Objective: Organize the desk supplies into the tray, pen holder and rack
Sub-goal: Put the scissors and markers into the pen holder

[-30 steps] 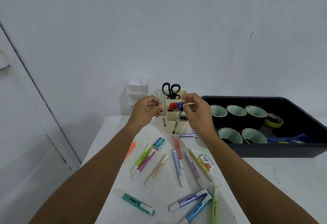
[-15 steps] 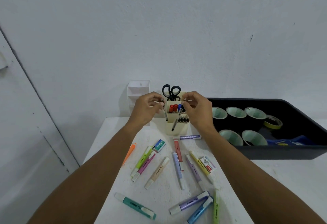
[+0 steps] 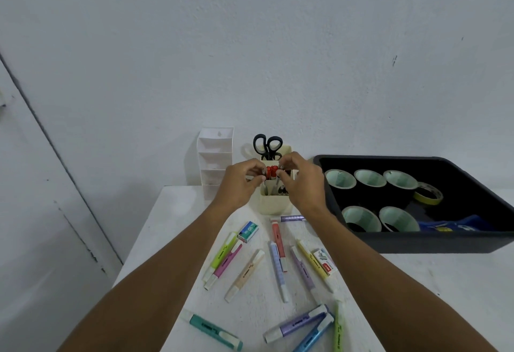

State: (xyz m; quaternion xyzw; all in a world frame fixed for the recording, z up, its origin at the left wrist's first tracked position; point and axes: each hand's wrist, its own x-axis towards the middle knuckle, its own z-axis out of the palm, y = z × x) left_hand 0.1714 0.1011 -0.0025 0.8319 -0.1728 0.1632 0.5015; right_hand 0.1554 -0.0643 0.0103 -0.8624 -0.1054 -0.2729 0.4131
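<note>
The cream pen holder (image 3: 275, 204) at centre looks like smooth, matt plastic, as does the white tiered rack (image 3: 215, 154) left of it. The black rectangular tray (image 3: 417, 243) at right is plastic with a faint sheen. The pastel highlighters (image 3: 243, 275) have satiny plastic barrels. The black scissor handles (image 3: 268, 144) are glossy plastic. The white tabletop (image 3: 178, 212) is matt, slightly rough and scuffed. The slim dark pens (image 3: 277, 183) are too small to tell their material.
</note>
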